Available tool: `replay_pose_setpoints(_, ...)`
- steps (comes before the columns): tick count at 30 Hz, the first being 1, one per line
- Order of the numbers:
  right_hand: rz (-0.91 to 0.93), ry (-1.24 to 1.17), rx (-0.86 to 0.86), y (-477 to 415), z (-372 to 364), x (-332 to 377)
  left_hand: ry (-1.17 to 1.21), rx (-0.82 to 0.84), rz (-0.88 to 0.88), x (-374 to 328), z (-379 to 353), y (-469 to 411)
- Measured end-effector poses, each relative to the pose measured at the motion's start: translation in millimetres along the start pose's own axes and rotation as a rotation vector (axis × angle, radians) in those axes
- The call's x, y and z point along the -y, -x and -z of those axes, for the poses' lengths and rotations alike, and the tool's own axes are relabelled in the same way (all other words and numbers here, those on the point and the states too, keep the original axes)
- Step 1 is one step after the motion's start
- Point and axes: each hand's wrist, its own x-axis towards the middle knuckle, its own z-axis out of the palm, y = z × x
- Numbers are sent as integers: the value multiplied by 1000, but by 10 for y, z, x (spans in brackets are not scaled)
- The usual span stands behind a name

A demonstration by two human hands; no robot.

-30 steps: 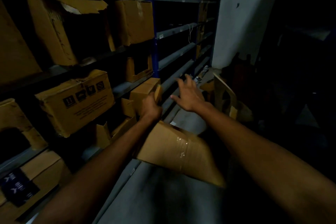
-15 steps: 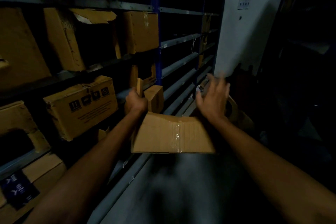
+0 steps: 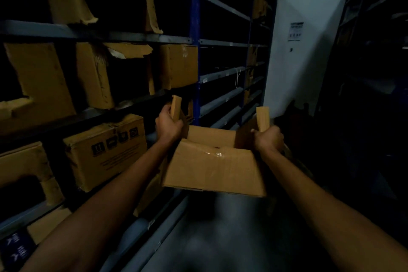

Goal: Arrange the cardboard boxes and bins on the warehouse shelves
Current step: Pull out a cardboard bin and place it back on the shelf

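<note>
Both grips closed, left hand (image 3: pixel 168 123) and right hand (image 3: pixel 268 139) each clenching a side flap of the open cardboard box (image 3: pixel 213 166) held between them in the aisle, not yet shelved, with several torn boxes (image 3: pixel 103 150) on the shelves (image 3: pixel 132 37) to the left.

A white pillar (image 3: pixel 293 35) rises at one o'clock, with a small printed notice (image 3: pixel 295 31) stuck on its face. A thin pale wire (image 3: pixel 237 77) dangles at twelve o'clock, left of the pillar. Grey floor (image 3: pixel 220 238) fills six o'clock, blurred. At three o'clock everything is too dark to tell.
</note>
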Motion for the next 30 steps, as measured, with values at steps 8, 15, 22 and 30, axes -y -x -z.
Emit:
replay_pose_setpoints(8,186,-15,-221,-181,373,687,100,18,-51,-579,100,-430)
replay_pose_setpoints(15,309,-183,-321,-463,643,1201,146,-106,-249,-1152,218,-797)
replay_pose_setpoints(22,430,-315,-376,-596,846,1746,147,-252,-393,-1688,427,-1138)
replay_pose_setpoints(30,533,-487,-315,-900,965,2304,139,-331,-493,-2182,552,-1514)
